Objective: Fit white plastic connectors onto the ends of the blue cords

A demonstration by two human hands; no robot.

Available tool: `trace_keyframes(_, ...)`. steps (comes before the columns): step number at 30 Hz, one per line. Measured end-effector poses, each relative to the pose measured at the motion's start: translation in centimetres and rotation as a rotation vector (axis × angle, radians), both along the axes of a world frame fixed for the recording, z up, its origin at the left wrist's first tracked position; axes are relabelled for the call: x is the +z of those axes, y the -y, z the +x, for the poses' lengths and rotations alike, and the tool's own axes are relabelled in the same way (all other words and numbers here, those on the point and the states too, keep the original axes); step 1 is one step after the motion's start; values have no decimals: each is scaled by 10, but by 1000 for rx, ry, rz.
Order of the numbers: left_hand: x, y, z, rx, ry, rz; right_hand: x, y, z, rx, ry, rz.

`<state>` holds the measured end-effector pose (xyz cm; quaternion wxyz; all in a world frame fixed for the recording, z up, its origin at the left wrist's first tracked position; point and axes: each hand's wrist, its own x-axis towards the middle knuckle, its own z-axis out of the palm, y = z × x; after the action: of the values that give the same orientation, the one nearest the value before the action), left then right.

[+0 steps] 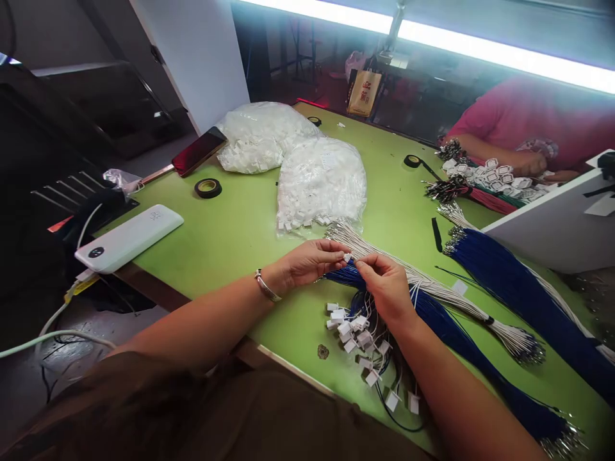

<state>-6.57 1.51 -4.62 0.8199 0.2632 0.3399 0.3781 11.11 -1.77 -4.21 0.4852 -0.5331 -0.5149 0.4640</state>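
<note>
My left hand (314,261) pinches a small white plastic connector (348,257) between thumb and fingers. Close against it, my right hand (384,282) is closed with thumb and forefinger together at the connector's rear, seemingly on a thin wire whose end is hidden by the fingers. Under and beside the hands lie a bundle of white wires (446,296) and a bundle of blue wires (446,326), both with metal-tipped ends. Several white connectors with wires attached (358,330) are heaped on the green table below my right hand.
Two clear bags of white connectors (321,186) (264,137) stand behind the hands. A tape roll (208,187), a phone (198,152) and a white power bank (129,238) are at left. More blue wires (504,275) lie right, beside a partition (552,211). Across sits a person in pink (533,121).
</note>
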Motion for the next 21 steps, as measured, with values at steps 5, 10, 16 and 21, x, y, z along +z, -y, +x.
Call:
trace_keyframes(5,-4,1,-1,-40,-22,51,-3,5,-1,-4,341,274)
trace_keyframes(10,-1,2,1,-54,-75,126,-6,5,2,6,529,393)
trace_keyframes(16,9,7,6,10,-391,379,-10,3,2,30,647,450)
trace_keyframes(21,13,6,5,90,-418,336,-11,4,5,84,535,319)
